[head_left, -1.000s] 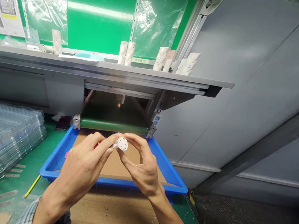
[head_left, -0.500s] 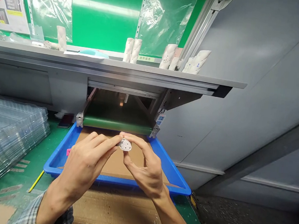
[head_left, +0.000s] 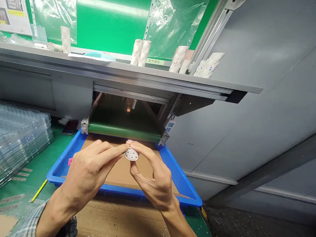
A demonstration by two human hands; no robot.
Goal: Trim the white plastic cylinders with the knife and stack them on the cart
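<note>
A green tabletop [head_left: 42, 159] carries the blue tray [head_left: 120, 190], conveyor [head_left: 126, 121] behind, grey wall [head_left: 248, 105] right. Above the tray, right fingers [head_left: 151, 156] hold a white part [head_left: 131, 154]; left fingers' [head_left: 111, 154] grip is unclear.

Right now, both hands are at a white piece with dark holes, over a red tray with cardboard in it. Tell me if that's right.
Not quite: the tray is blue, as the head view shows. Over it, the left hand and right hand are at the white piece with dark holes, and cardboard lies inside.
</note>
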